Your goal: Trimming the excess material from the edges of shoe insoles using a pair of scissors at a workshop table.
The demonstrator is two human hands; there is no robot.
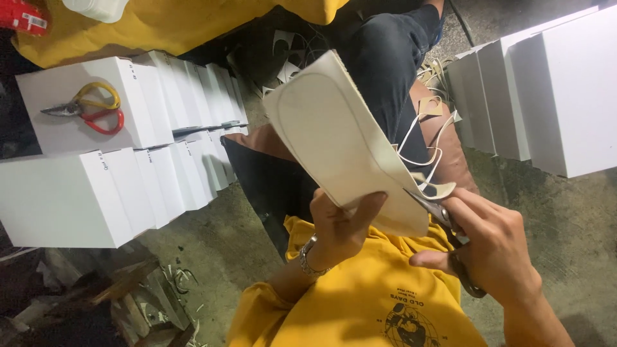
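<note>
My left hand (339,228) grips the near end of a cream sheet (334,138) with a shoe-sole outline drawn on it. It holds the sheet up over my lap. My right hand (491,247) is closed on a pair of metal scissors (443,218), whose blades bite into the sheet's right edge near the bottom. Thin curled offcut strips (427,144) hang from the cut edge. I wear a yellow shirt and a bracelet on my left wrist.
Rows of white boxes (128,154) stand on the left, with red-and-yellow-handled scissors (93,109) lying on one box. More white boxes (546,90) stand at the right. Scraps lie on the concrete floor (225,225). My dark-trousered leg (385,71) stretches ahead.
</note>
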